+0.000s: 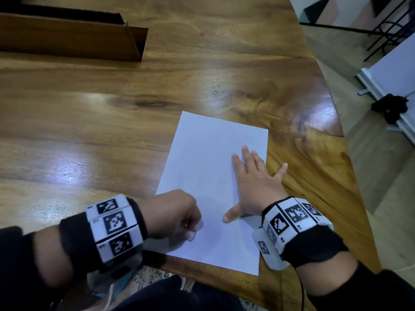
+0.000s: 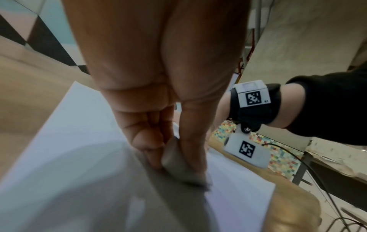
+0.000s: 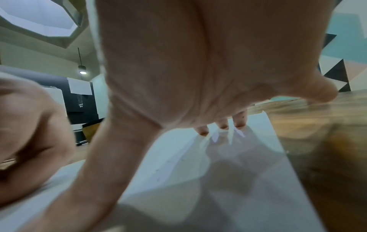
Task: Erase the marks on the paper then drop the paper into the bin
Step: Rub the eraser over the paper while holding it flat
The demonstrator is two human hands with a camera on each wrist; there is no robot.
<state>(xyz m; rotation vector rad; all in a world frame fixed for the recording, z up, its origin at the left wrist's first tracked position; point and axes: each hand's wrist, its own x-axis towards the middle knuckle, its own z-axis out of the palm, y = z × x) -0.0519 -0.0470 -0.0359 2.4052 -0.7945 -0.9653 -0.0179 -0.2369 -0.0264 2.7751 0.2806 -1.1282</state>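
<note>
A white sheet of paper [image 1: 208, 153] lies on the wooden table [image 1: 112, 131] near its front right edge. My left hand [image 1: 187, 223] is over the sheet's near left corner and pinches a small grey eraser [image 2: 176, 166] between thumb and fingers, with its end pressed on the paper [image 2: 69, 141]. My right hand [image 1: 251, 176] lies flat on the sheet's right half with its fingers spread; the little finger reaches past the edge onto the wood. In the right wrist view the fingertips [image 3: 223, 124] press on the paper [image 3: 248, 188]. Only faint specks show on the sheet.
A long brown cardboard box [image 1: 67, 39] stands at the table's far left. The table's curved right edge [image 1: 345, 153] drops to a tiled floor with a white board [image 1: 390, 86] and a black metal frame [image 1: 386, 30]. My lap is below the near edge.
</note>
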